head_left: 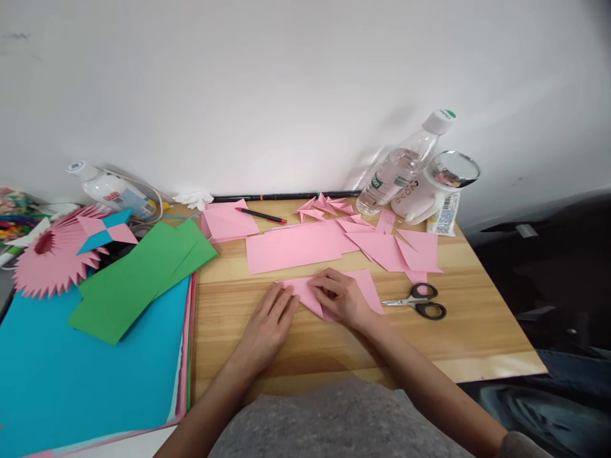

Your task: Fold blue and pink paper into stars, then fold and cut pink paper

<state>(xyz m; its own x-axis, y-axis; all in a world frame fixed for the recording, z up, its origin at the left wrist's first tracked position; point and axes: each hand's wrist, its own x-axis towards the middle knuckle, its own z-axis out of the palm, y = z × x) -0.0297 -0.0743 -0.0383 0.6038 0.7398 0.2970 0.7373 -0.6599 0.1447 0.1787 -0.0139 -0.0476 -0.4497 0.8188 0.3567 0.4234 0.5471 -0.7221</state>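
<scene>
A sheet of pink paper (pixel 366 287), partly folded over, lies on the wooden table in front of me. At its left corner, my left hand (pixel 268 321) rests with fingers stretched out flat, the tips pressing on the paper. My right hand (pixel 341 298) is closed on the sheet's folded part, thumb and fingers bent together. The right hand and wrist hide some of the paper. Just to the right, scissors (pixel 420 301) with black handles lie with their tips near the sheet's edge.
Pink strips (pixel 293 247), folded pink pieces (pixel 324 205) and a black pencil (pixel 261 215) lie behind. A water bottle (pixel 394 172) and white mug (pixel 420 194) stand back right. Green strips (pixel 126 286), blue sheets (pixel 90 375) and a pink pleated paper ring (pixel 62 254) are left.
</scene>
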